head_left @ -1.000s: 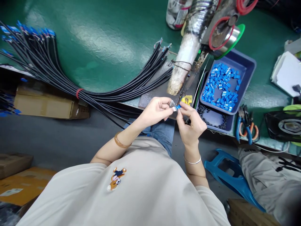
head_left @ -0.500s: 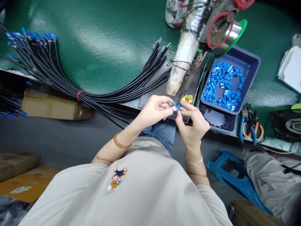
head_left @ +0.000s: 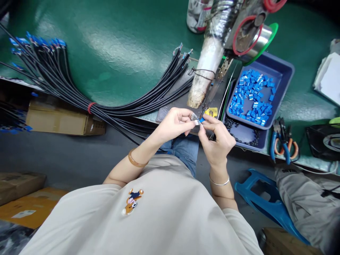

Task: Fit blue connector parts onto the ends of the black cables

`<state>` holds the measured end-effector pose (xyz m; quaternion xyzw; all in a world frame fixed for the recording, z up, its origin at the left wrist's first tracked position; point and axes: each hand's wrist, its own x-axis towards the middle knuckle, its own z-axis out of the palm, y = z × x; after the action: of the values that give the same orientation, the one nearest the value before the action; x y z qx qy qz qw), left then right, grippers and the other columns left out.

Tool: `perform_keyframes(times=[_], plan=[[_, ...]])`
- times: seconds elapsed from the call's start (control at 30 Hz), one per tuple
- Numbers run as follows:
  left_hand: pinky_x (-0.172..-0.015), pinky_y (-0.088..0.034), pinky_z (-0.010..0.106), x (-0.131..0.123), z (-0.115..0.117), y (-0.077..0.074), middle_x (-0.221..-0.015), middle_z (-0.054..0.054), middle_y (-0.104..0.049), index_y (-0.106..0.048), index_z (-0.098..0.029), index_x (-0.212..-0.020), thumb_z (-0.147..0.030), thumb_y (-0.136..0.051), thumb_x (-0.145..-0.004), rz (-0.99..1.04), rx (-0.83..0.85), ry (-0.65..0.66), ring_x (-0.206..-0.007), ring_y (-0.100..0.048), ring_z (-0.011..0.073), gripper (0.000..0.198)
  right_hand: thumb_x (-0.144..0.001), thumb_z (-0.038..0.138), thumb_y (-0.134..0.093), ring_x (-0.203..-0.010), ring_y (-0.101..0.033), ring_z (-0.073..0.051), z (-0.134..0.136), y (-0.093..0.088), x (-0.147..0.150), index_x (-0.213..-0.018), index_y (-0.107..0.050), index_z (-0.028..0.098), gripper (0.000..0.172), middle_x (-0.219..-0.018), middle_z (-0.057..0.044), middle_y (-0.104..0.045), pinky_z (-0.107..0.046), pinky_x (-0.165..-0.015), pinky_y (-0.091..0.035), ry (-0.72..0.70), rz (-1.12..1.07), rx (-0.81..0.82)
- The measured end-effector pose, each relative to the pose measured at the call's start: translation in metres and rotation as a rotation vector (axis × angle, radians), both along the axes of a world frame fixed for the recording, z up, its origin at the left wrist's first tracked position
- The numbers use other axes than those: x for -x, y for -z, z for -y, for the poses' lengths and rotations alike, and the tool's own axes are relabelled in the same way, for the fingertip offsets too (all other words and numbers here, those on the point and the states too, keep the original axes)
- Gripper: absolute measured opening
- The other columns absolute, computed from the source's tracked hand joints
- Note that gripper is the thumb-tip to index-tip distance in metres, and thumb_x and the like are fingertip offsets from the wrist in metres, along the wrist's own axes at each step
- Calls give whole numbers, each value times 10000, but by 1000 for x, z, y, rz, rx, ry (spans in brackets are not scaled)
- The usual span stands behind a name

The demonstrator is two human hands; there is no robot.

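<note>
My left hand [head_left: 176,124] is closed in a pinch on a small silvery-white cable end [head_left: 197,122]; the rest of that cable is hidden behind the hand. Opposite it, my right hand [head_left: 217,137] pinches a small blue connector [head_left: 202,120], partly covered by the fingers. Cable end and connector meet between the fingertips, though whether they are joined I cannot tell. Just above them, the thin tip of a mounted soldering iron [head_left: 210,100] points down at the work. A bundle of black cables [head_left: 124,110], tied with a red band, lies to the left.
Right of the iron stands a bin [head_left: 285,76] of blue connectors, above a lower tray [head_left: 261,139] with small black parts. Pliers [head_left: 284,143] lie at the table edge. A taped pipe [head_left: 203,71] and a solder spool [head_left: 261,40] hang overhead. Another person's leg [head_left: 300,198] is at right.
Both hands stay nearly in place at the soldering iron tip. My right hand has shifted very slightly left, and the white piece at the fingertips has turned a little.
</note>
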<state>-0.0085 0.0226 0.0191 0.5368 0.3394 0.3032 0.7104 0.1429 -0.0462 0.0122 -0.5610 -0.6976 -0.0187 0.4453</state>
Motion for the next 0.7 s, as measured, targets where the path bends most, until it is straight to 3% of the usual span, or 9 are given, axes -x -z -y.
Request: perform_keyframes(times=[0.23, 0.57, 0.7], plan=[[-458, -335, 158, 1, -1, -2, -472, -31, -549, -593, -122, -691, -237, -690, -801, -30, 31, 17, -426, -435, 31, 186, -878, 139, -621, -909, -760, -164, 1, -1, -2, -830, -608, 221, 95, -1090, -50, -765, -285, -807, -618, -20, -7, 52], [-455, -305, 153, 1, 1, 0, -461, -40, -521, -545, -134, -681, -215, -640, -828, -45, 15, 25, -419, -405, 24, 193, -875, 110, -630, -977, -751, -173, 0, 1, -3, -843, -583, 224, 127, -933, -24, -768, -274, -821, -604, -26, 14, 18], [-463, -312, 159, 0, 1, 0, -463, -40, -510, -556, -131, -680, -192, -629, -824, -42, -5, 14, -430, -417, 30, 173, -888, 123, -622, -983, -749, -172, 0, 2, -3, -852, -600, 227, 112, -971, -29, -771, -285, -838, -601, -22, 17, 30]])
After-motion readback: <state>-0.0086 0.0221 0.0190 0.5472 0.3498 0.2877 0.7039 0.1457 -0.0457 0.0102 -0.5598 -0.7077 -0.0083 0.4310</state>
